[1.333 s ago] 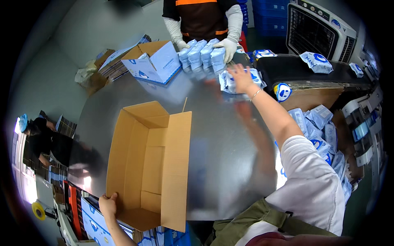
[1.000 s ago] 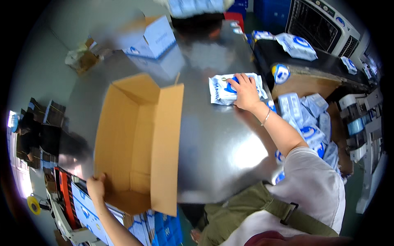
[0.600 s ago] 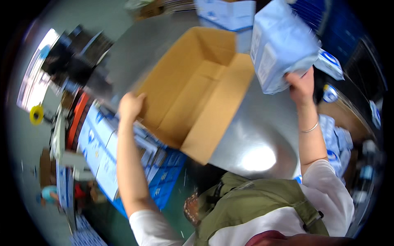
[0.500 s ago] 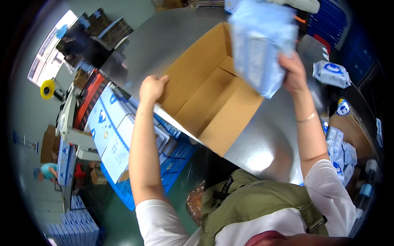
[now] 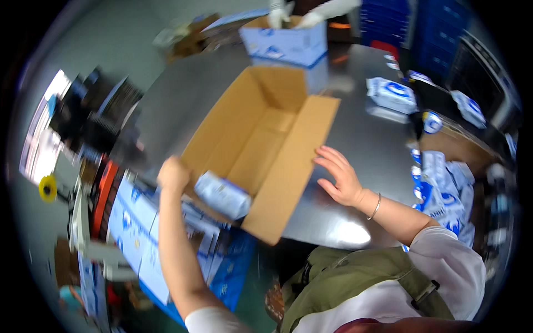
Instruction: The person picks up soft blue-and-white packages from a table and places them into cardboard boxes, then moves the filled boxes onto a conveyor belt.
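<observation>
An open cardboard box [image 5: 288, 166] sits tilted on the metal table, its brown inside facing me. My left hand [image 5: 173, 175] is closed on the rim of the box at its near left corner. Inside, at the near left end, lies a pale blue and white soft packet [image 5: 223, 195]. My right hand [image 5: 342, 178] is beside the right flap, with fingers spread and nothing in them; its fingertips are close to the flap's edge, and I cannot tell if they touch it.
Across the metal table [image 5: 366, 216], a co-worker's gloved hands [image 5: 311, 19] are at a blue and white carton [image 5: 286, 44]. One packet [image 5: 391, 95] lies on the table to the right; several packets [image 5: 444, 194] are heaped at the right edge. Flat blue-white cartons [image 5: 133, 222] are stacked at left.
The packet has left my right hand and is in the box. My right hand has come down, fingers spread, beside the box's right flap. The view has shifted, showing the co-worker's carton.
</observation>
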The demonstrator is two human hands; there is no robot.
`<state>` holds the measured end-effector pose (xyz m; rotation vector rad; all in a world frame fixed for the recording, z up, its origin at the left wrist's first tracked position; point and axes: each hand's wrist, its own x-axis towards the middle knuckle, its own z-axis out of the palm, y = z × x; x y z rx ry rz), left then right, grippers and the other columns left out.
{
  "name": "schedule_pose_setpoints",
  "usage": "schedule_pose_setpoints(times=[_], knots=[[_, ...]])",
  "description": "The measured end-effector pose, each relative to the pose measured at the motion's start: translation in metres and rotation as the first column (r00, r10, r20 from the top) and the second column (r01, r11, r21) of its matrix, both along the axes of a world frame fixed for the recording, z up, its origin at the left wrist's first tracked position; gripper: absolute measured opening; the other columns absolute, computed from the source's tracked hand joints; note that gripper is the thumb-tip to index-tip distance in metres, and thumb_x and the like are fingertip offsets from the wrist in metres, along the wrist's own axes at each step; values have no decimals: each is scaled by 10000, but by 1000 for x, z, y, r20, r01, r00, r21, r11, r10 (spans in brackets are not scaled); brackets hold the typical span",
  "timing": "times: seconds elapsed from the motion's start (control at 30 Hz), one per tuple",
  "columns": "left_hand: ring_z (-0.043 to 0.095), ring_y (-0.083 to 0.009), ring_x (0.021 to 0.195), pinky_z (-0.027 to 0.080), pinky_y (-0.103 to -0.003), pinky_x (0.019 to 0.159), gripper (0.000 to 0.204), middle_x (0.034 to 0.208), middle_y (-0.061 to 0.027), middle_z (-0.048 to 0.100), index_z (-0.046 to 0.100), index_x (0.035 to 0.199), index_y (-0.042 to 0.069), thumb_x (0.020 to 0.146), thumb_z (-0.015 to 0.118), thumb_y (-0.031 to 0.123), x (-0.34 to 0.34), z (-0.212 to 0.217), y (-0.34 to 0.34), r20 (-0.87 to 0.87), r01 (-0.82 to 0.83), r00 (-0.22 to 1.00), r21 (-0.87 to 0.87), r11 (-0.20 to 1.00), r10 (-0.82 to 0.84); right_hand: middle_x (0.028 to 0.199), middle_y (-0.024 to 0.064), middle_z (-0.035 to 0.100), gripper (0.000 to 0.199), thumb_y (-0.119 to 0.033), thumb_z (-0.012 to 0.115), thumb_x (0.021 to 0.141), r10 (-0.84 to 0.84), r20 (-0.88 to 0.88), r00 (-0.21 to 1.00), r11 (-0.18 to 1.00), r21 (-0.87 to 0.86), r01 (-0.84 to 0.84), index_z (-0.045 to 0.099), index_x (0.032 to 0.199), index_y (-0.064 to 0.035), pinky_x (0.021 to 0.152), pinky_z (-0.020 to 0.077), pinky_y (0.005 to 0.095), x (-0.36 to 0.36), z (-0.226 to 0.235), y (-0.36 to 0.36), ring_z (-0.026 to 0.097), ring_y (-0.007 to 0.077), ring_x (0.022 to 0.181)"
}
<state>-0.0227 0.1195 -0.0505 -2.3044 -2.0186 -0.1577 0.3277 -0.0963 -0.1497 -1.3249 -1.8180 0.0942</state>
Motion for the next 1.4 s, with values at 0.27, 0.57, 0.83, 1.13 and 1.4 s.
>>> schedule_pose_setpoints(times=[0.27, 0.57, 0.83, 1.13, 1.4], knots=[[600, -383, 975, 491, -444, 820, 320, 1035, -202, 629, 608, 1069, 1, 755, 651, 47, 78, 54, -47, 110, 311, 909, 463, 830, -402, 1441, 212, 356, 598, -332, 621, 832, -240, 366, 899, 847, -374, 378, 454, 1336, -57, 1151, 147, 520, 51, -74, -60, 251, 352, 1397], [354, -405, 1314, 193, -586, 1101, 650, 1388, -227, 412, 482, 1282, 46, 771, 686, 393, 196, -155, -173, 374, 568, 775, -60, 821, -509, 1456, 208, 340, 734, -180, 712, 699, -456, 409, 790, 821, -149, 551, 429, 1373, -104, 1131, 130, 593, 161, -20, 7, 236, 370, 1405], [361, -385, 1309, 162, -564, 1115, 588, 1352, -217, 450, 512, 1227, 40, 752, 650, 357, 175, -180, -166, 307, 432, 862, -28, 902, -403, 1520, 145, 299, 1015, -109, 817, 555, -608, 691, 389, 423, -132, 896, 366, 1444, -299, 1091, 206, 618, 371, 49, 89, 261, 381, 1400], [363, -375, 1292, 166, -557, 1114, 565, 1327, -215, 443, 515, 1196, 51, 756, 655, 378, 174, -180, -165, 303, 438, 855, 14, 899, -422, 1249, 145, 604, 937, -91, 842, 415, -469, 460, 754, 585, -478, 655, 555, 1306, -146, 967, 454, 337, 383, 70, 125, 583, 317, 1126], [352, -372, 1328, 178, -556, 1122, 534, 1355, -195, 458, 532, 1194, 41, 750, 688, 292, 171, -189, -167, 338, 463, 830, 26, 886, -444, 1437, 233, 353, 936, -208, 830, 565, -351, 679, 645, 863, -32, 504, 407, 1400, -188, 1087, 258, 564, 159, 54, -60, 349, 416, 1331]])
